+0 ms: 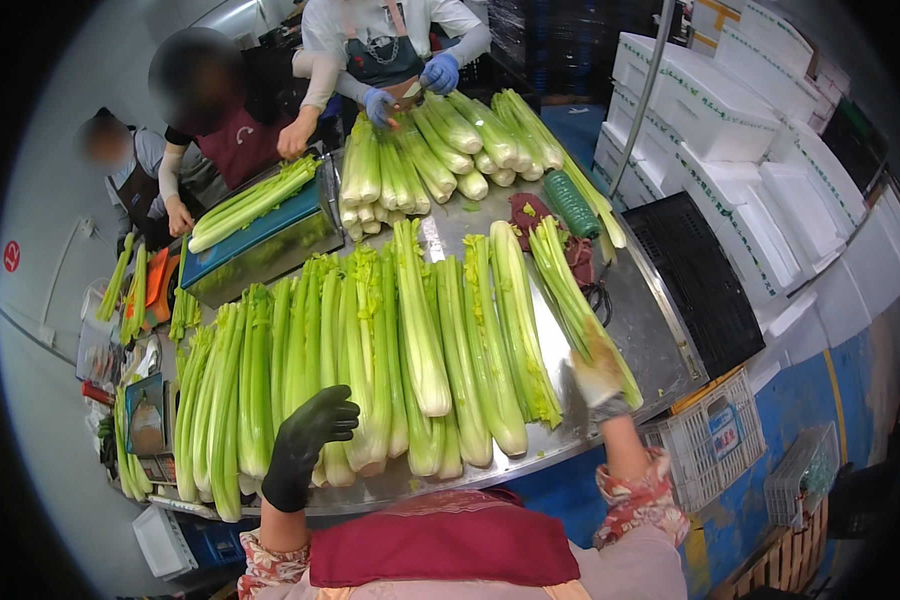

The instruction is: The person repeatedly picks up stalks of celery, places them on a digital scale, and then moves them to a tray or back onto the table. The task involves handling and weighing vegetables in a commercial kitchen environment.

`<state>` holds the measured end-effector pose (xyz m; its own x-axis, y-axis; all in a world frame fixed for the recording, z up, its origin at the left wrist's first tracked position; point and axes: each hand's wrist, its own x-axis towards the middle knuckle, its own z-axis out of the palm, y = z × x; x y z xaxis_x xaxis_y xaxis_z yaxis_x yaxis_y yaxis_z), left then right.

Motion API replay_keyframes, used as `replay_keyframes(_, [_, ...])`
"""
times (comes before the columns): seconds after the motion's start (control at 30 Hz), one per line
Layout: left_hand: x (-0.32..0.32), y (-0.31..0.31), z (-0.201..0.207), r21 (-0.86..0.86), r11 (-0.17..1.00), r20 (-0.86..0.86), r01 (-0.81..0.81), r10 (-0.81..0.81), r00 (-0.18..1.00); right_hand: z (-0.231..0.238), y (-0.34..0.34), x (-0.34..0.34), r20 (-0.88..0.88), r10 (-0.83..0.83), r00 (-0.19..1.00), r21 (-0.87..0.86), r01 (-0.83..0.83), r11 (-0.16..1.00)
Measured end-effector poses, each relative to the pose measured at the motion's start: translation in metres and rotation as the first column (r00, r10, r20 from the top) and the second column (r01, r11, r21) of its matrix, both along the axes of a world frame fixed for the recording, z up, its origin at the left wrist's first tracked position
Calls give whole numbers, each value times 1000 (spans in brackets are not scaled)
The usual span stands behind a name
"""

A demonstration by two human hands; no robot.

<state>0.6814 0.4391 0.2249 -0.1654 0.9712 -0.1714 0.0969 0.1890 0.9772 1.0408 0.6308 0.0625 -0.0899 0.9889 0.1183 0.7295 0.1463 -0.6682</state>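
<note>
A long row of green celery bunches (280, 370) lies side by side on the metal table (660, 345), pale bases toward me. My left hand (310, 440), in a black glove, is over the near edge of the row. Its fingers are slightly bent and apart, with nothing in them. To the right, my right hand (598, 375), in a whitish, stained glove, is on or just over a separate celery bunch (573, 285) lying at a slant. Motion blurs its fingers, so its grip is unclear. One bunch (422, 340) lies raised on top of the row.
Across the table a co-worker's blue-gloved hands (438, 75) are at a celery pile (440, 150). Another person's hand (298, 135) is by celery on a blue-topped stand (260, 235). A green bottle (572, 205), white foam boxes (710, 110) and a plastic crate (710, 440) are on the right.
</note>
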Motion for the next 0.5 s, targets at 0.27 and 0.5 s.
replay_keyframes(0.27, [4, -8, 5, 6, 997, -36, -77, 77, 996, -49, 110, -117, 162, 30, 986, -460, 49, 886])
replay_keyframes(0.5, [-13, -17, -7, 21, 993, 35, -114, 113, 993, -50, 97, -39, -869, -162, 468, -443, -590, 675])
